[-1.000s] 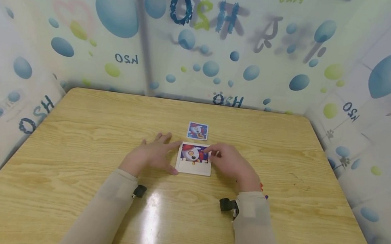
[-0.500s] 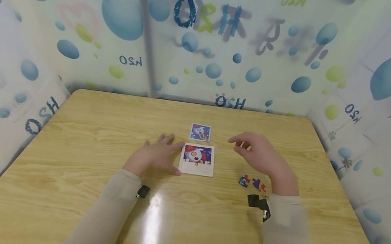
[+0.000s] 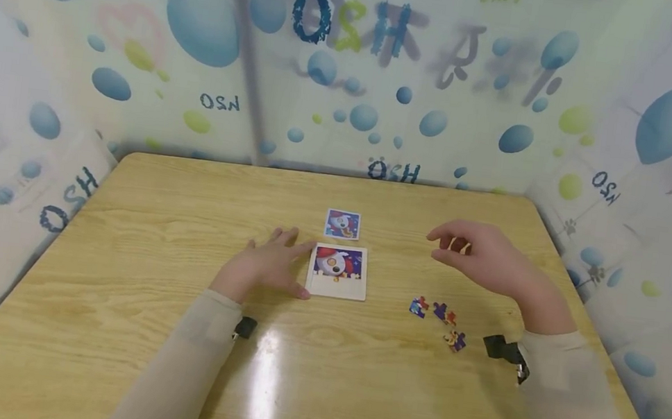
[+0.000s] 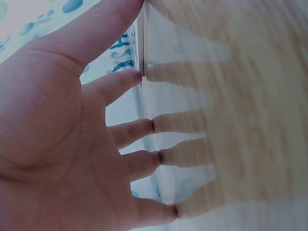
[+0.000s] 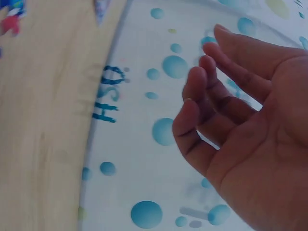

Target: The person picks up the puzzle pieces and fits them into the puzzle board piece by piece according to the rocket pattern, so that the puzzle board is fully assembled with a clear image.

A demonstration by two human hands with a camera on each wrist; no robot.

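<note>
The puzzle tray (image 3: pixel 336 288) lies flat on the table (image 3: pixel 171 217) in front of me: a white figure with red on dark blue above, a pale strip below. My left hand (image 3: pixel 266 264) rests with fingers wide, thumb and index at its left edge. My right hand (image 3: pixel 487 258) hangs near the loose pieces (image 3: pixel 418 308), fingers softly bent, empty.

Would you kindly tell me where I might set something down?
Bare yellowish wooden table lies left of the left hand, on the near side of the flat white puzzle board, and between that board and the multicoloured jigsaw pieces. Crowded: the board's left edge, beside that hand; the board's far side, by the small blue picture card; and around the pieces.
</note>
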